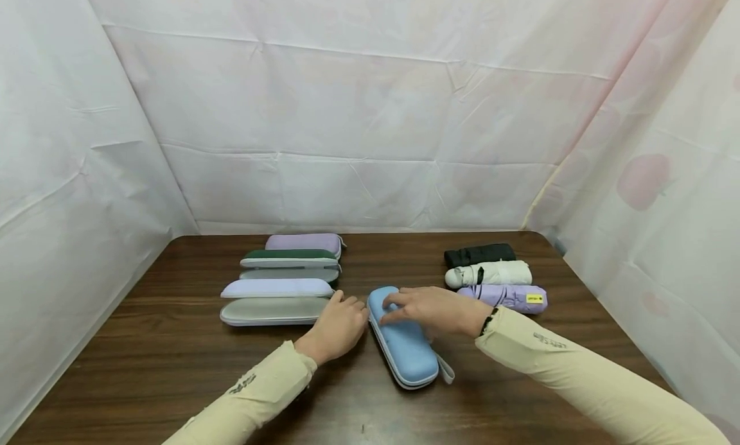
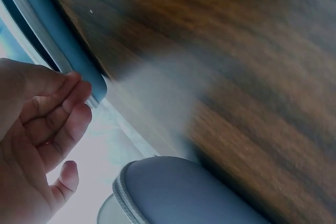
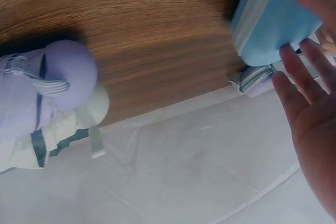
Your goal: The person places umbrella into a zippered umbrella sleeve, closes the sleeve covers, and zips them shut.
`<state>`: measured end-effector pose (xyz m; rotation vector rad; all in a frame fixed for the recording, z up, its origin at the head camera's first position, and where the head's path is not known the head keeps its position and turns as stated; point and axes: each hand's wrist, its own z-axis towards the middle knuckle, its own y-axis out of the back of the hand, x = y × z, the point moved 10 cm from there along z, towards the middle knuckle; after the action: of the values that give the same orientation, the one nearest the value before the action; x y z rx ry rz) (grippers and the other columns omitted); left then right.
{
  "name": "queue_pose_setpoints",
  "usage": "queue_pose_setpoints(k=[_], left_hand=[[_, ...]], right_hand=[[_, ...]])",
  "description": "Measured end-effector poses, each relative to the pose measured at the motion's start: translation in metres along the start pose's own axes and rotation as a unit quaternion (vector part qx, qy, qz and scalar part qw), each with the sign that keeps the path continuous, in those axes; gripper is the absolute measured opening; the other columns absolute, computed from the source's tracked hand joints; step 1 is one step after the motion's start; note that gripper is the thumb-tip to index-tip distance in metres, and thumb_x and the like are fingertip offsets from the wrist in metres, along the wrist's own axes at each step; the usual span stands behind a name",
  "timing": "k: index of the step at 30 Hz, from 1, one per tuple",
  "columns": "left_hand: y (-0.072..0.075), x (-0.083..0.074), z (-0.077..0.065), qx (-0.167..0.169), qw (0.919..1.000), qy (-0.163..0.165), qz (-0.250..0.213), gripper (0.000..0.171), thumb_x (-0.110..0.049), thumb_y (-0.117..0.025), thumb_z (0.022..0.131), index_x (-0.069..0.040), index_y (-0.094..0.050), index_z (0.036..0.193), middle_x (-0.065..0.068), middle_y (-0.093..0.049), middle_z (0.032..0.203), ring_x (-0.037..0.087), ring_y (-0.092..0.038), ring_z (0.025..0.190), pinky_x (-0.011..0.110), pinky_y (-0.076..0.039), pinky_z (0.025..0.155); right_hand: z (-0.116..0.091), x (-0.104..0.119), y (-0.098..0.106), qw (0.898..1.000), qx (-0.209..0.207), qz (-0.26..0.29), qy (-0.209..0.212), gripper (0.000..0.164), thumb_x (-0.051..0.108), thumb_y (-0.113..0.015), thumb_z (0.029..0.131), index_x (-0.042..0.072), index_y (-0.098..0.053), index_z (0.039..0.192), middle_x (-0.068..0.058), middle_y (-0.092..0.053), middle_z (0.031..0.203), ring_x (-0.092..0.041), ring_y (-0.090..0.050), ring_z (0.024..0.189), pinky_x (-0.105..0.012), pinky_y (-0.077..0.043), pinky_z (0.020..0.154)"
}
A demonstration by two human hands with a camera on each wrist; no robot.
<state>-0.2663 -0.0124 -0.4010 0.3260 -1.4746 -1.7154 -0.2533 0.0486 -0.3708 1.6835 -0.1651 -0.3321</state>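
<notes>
A: Underneath, what?

B: A dark brown bench (image 1: 156,374), grain streaking roughly along the far edge, far corners rounded, dull sheen toward the near middle.

A: And round about?

B: White sheeting on three sides. Close behind the far edge, a back sheet (image 1: 358,111), crossed by fold creases and tinted with faint pink blotches. Beyond the left edge, a wrinkled left sheet (image 1: 63,175); beyond the right edge, a right sheet (image 1: 676,233) with reddish, roundish prints (rather like fruit).

A: Middle of the bench?

B: A light-blue case (image 1: 409,355), lid down, set aslant: far end tipped toward the left edge, other end toward the near edge, with a grey loop (image 1: 445,370) off to the right.

A: Fingers?

B: On the right hand (image 1: 436,309), spread wide across the case and touching it. On the left hand (image 1: 340,323), drawn narrow, tips at the zipped seam near the far end; cannot tell whether pinching anything there.

A: Toward the left edge?

B: From the far edge nearward, a purple case (image 1: 303,242), then a dark green case (image 1: 289,255) and a lavender case (image 1: 277,288), both with lids raised.

A: Toward the right edge?

B: In the same order, a black umbrella (image 1: 480,255), a white umbrella (image 1: 503,273) and a lilac umbrella (image 1: 500,296), all folded, side by side.
</notes>
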Motion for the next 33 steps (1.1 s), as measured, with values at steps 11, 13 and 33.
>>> queue_pose_setpoints(k=[11, 13, 33], left_hand=[[-0.001, -0.005, 0.0, 0.02, 0.9998, 0.0, -0.007, 0.006, -0.021, -0.066, 0.087, -0.016, -0.067, 0.085, -0.002, -0.064, 0.082, 0.016, -0.058, 0.083, 0.038, -0.038, 0.076], [-0.002, -0.005, 0.0, 0.021, 0.9998, -0.001, -0.005, 0.006, -0.021, -0.065, 0.087, -0.016, -0.067, 0.086, -0.002, -0.064, 0.083, 0.016, -0.058, 0.084, 0.038, -0.037, 0.075], [0.004, -0.009, -0.001, 0.012, 0.9998, -0.016, 0.002, 0.009, -0.025, -0.064, 0.09, -0.017, -0.07, 0.088, -0.002, -0.067, 0.089, 0.015, -0.058, 0.083, 0.038, -0.038, 0.074]], right_hand=[[0.01, -0.002, -0.002, 0.999, 0.018, 0.007, -0.034, 0.085, 0.022, -0.094, 0.053, 0.022, -0.06, 0.131, -0.008, -0.05, 0.125, -0.019, -0.05, 0.11, -0.028, -0.049, 0.083], [0.011, -0.003, -0.002, 0.999, 0.014, 0.011, -0.037, 0.087, 0.026, -0.095, 0.05, 0.02, -0.06, 0.129, -0.008, -0.051, 0.121, -0.019, -0.05, 0.109, -0.029, -0.048, 0.083], [0.002, -0.019, -0.014, 0.993, 0.012, 0.104, -0.051, 0.075, 0.036, -0.087, 0.066, 0.015, -0.058, 0.132, -0.004, -0.052, 0.136, -0.02, -0.048, 0.124, -0.034, -0.044, 0.095]])
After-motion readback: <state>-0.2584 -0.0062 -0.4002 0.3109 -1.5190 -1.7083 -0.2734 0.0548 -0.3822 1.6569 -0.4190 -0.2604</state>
